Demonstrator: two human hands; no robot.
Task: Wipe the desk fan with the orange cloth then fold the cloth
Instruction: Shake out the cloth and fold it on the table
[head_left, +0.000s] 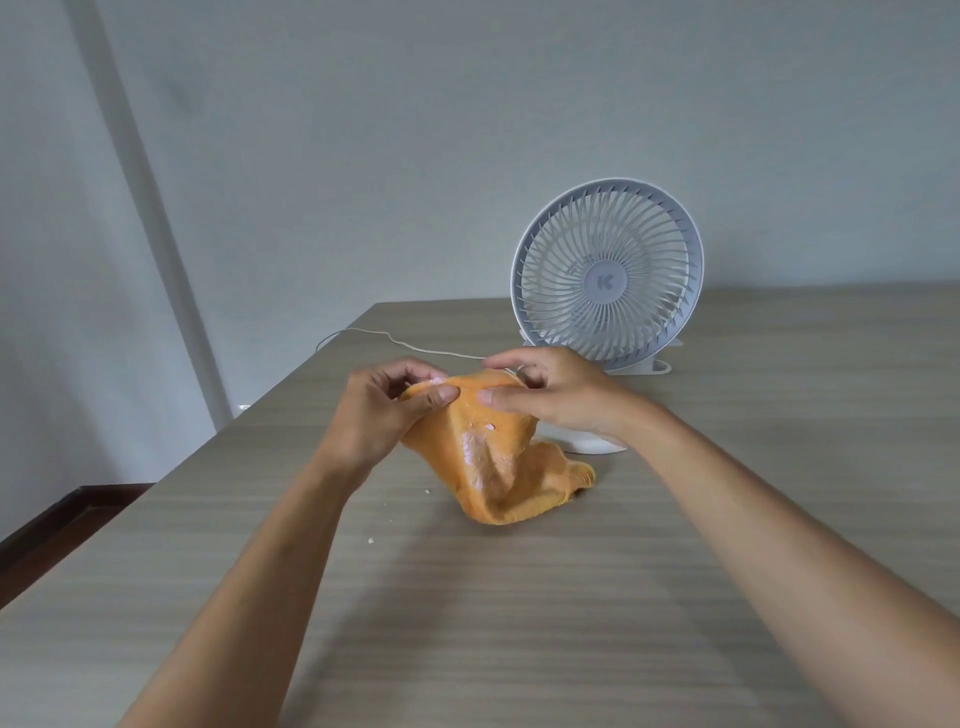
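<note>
Orange cloth bunched, top edge hidden under both hands' fingers.

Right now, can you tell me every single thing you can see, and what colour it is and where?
desk fan: one, white, standing at the far right of the table.
cable: one, white, lying across the far table edge.
cloth: one, orange, bunched mid-table, top edge lifted.
white object: one, mostly hidden behind the right wrist; cannot tell what.
crumbs: a few, pale, left of the cloth.
table: one, grey-brown wood grain.
left hand: pinching the cloth.
right hand: pinching the cloth.
</note>
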